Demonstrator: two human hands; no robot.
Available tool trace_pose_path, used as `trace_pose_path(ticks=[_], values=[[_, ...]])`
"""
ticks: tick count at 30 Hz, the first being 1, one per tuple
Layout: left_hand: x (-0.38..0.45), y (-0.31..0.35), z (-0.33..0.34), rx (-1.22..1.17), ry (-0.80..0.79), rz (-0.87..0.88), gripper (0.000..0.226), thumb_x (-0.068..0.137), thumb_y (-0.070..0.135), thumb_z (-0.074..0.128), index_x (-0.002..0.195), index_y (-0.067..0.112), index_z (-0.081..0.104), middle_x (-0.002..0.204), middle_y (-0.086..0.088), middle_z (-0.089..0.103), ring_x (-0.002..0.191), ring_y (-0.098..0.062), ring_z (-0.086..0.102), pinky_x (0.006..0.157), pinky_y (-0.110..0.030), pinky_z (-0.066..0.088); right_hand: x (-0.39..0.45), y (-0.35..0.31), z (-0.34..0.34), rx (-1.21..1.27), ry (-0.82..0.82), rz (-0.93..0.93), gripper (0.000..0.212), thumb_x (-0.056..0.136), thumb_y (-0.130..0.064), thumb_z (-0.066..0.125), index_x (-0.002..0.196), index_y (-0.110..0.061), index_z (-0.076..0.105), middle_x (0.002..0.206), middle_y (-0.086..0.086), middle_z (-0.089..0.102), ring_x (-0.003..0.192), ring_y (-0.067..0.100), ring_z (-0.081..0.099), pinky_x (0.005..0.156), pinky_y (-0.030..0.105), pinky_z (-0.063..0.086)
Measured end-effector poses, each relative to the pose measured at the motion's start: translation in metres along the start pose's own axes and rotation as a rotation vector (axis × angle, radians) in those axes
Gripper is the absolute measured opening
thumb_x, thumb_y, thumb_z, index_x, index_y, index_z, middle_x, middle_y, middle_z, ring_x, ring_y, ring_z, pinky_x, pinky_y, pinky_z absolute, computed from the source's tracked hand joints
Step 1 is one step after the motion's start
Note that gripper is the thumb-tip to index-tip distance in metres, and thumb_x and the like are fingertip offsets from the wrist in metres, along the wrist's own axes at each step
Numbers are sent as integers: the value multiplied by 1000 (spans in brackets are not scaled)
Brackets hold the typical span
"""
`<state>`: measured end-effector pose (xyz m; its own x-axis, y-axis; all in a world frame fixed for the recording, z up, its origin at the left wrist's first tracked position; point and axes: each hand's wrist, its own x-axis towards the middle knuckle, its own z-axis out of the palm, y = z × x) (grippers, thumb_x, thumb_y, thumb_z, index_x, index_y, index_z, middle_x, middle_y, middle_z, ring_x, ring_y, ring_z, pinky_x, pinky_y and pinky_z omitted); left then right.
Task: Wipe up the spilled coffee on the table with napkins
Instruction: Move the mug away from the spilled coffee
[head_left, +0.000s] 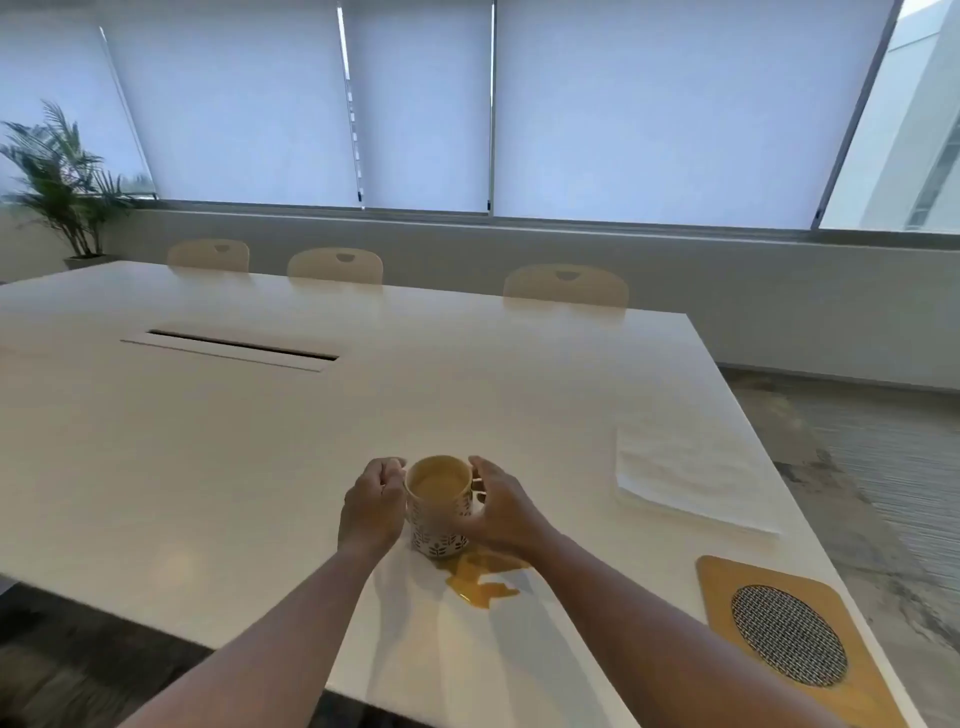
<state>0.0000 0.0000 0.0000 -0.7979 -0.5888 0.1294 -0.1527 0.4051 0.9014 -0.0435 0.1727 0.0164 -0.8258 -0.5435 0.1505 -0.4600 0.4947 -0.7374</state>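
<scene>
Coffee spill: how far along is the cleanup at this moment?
Nothing is wiped yet: the coffee puddle lies on the table. In hand: left hand and right hand flank the mug. Left: fetching the untouched napkins and wiping.

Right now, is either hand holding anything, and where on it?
Both hands are at the mug: the right hand curls round its right side by the handle, and the left hand is at its left rim. The napkins lie untouched.

obstacle — mug (439, 506) beside spill (483, 579); free — table (208, 467) leftward
</scene>
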Motion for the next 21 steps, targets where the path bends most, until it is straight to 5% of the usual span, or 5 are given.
trace_pose_path(ticks=[4, 9, 21], values=[[-4, -3, 4, -3, -14, -54, 29, 103, 29, 38, 110, 24, 66, 106, 1, 69, 101, -22, 62, 82, -34, 44, 0, 1, 2, 83, 45, -38, 68, 66, -43, 85, 122, -21, 54, 112, -5, 62, 101, 11, 59, 88, 29, 52], [-7, -8, 6, -111, -25, -101, 32, 104, 32, 37, 114, 20, 66, 112, -3, 68, 108, -26, 62, 96, -50, 51, 3, 5, 3, 127, 32, -35, 68, 66, -37, 86, 123, -18, 54, 113, -3, 62, 101, 11, 59, 87, 25, 51], [-9, -14, 11, -244, -42, -144, 40, 96, 53, 36, 94, 22, 60, 97, -7, 67, 96, -28, 66, 90, -56, 53, 9, 15, 12, 151, 11, -16, 79, 59, -50, 85, 125, -23, 51, 110, -9, 63, 100, 7, 61, 86, 27, 53]])
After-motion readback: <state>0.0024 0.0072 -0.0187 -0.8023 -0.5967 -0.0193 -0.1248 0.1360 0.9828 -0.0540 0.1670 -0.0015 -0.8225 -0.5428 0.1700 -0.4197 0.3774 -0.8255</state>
